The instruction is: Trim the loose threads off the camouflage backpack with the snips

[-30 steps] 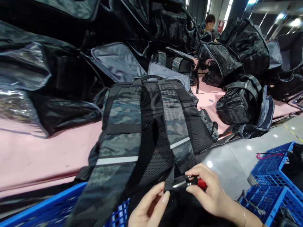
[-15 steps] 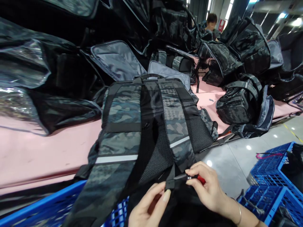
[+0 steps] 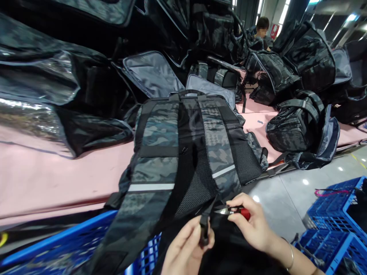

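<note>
We have our left hand [image 3: 187, 244] low at the centre, coming up from the bottom edge, its thumb and forefinger pinched on the end of a narrow black webbing strap [image 3: 211, 207], the other fingers curled behind. Our right hand [image 3: 254, 222] reaches in from the lower right, forearm slanting, a thin silvery bracelet [image 3: 291, 256] at the wrist; its thumb and fingers grip small red-handled metal snips [image 3: 233, 210]. The two hands stand apart, with the blades pointing left between them, just beside the strap; we cannot tell whether they touch it. The strap hangs below the right-hand shoulder strap of a grey-green camouflage fabric backpack [image 3: 190, 152], lying back panel up on a pink-covered table [image 3: 97, 179], its lower end past the edge.
</note>
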`<action>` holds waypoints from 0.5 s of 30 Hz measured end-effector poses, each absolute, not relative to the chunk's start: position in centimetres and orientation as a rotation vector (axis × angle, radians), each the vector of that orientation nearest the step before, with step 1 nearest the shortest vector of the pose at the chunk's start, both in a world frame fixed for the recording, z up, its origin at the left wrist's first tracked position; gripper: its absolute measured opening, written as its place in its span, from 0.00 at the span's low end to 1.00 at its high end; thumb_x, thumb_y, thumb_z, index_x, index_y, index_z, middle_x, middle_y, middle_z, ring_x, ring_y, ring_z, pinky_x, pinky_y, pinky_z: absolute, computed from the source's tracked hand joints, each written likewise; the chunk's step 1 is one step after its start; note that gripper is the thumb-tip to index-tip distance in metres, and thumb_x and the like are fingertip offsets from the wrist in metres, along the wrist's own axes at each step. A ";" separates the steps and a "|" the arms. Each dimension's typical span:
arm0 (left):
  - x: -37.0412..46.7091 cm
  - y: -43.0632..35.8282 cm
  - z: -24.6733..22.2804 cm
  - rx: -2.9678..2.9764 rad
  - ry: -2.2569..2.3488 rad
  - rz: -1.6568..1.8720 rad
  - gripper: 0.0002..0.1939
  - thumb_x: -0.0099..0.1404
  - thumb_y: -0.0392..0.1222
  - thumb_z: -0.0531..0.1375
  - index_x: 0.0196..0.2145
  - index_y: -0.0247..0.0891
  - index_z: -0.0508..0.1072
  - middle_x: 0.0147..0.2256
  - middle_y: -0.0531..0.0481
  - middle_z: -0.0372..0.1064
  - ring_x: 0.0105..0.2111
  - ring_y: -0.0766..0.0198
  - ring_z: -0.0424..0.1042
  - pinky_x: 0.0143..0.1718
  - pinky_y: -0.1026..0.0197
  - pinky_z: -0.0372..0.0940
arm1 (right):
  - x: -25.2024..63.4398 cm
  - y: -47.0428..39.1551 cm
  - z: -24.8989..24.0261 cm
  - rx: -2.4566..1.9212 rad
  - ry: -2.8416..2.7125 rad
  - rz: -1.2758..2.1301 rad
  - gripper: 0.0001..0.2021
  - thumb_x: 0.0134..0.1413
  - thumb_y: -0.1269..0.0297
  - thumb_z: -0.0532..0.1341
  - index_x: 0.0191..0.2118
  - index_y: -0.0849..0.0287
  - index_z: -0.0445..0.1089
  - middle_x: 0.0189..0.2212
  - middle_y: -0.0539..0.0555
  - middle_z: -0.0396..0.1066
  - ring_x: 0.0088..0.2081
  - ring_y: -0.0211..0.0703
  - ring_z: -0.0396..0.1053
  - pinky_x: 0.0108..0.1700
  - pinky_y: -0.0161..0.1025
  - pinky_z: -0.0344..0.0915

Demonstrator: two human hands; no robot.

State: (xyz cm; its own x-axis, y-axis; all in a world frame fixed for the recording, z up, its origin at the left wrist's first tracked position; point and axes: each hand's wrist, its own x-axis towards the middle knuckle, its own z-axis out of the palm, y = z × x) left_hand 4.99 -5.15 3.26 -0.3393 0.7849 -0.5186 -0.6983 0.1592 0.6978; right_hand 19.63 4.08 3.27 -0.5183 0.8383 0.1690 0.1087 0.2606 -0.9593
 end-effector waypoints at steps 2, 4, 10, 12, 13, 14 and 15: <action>4.8 -5.1 3.2 -0.056 0.902 1.475 0.14 0.50 0.39 0.67 0.35 0.33 0.75 0.26 0.53 0.63 0.19 0.78 0.56 0.20 0.73 0.58 | 19.8 3.9 3.0 -0.881 -1.704 1.505 0.08 0.54 0.63 0.61 0.39 0.58 0.68 0.31 0.51 0.67 0.31 0.38 0.65 0.35 0.34 0.62; 4.6 -5.1 3.1 -0.147 0.710 1.447 0.14 0.49 0.33 0.66 0.36 0.31 0.74 0.25 0.55 0.60 0.16 0.84 0.48 0.17 0.77 0.52 | 19.8 3.7 2.9 -0.849 -1.619 1.701 0.10 0.53 0.60 0.62 0.40 0.58 0.68 0.31 0.51 0.67 0.32 0.37 0.64 0.35 0.34 0.62; 5.2 -5.4 3.0 -0.138 0.592 1.237 0.11 0.51 0.35 0.67 0.34 0.31 0.73 0.23 0.58 0.55 0.15 0.85 0.42 0.17 0.79 0.48 | 18.0 3.2 2.0 -0.787 -1.449 2.123 0.21 0.44 0.51 0.67 0.41 0.60 0.71 0.28 0.50 0.66 0.28 0.35 0.62 0.33 0.33 0.61; 5.9 -5.4 3.0 -0.074 0.664 1.201 0.12 0.52 0.41 0.67 0.32 0.32 0.72 0.22 0.57 0.56 0.14 0.84 0.42 0.16 0.77 0.46 | 17.4 3.1 1.6 -0.821 -1.366 2.167 0.19 0.42 0.50 0.67 0.35 0.61 0.71 0.24 0.49 0.64 0.24 0.32 0.59 0.28 0.32 0.59; 6.2 -5.4 2.9 -0.022 0.727 1.209 0.13 0.52 0.44 0.67 0.30 0.33 0.71 0.21 0.57 0.56 0.14 0.83 0.43 0.16 0.75 0.46 | 17.3 3.1 1.4 -0.849 -1.315 2.161 0.18 0.41 0.50 0.68 0.30 0.61 0.69 0.21 0.47 0.62 0.21 0.31 0.56 0.25 0.30 0.57; 6.4 -5.5 2.7 0.047 0.818 1.239 0.14 0.52 0.46 0.66 0.28 0.34 0.70 0.20 0.57 0.57 0.14 0.81 0.45 0.17 0.74 0.47 | 17.2 3.1 1.2 -0.877 -1.268 2.138 0.19 0.39 0.51 0.69 0.26 0.61 0.66 0.18 0.45 0.59 0.19 0.29 0.52 0.23 0.28 0.54; 6.5 -5.6 2.4 0.129 0.945 1.289 0.14 0.52 0.48 0.66 0.27 0.34 0.69 0.19 0.56 0.57 0.15 0.79 0.48 0.18 0.72 0.49 | 17.2 3.2 1.0 -0.902 -1.227 2.113 0.20 0.37 0.52 0.70 0.24 0.61 0.62 0.17 0.43 0.55 0.18 0.27 0.48 0.20 0.27 0.50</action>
State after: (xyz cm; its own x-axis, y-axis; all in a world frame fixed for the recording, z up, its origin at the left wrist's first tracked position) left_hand 6.47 -5.62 2.42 -0.0264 0.8522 -0.5225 -0.7545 0.3259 0.5697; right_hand 17.18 3.18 1.04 -0.6363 0.7183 -0.2812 -0.1116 -0.4464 -0.8879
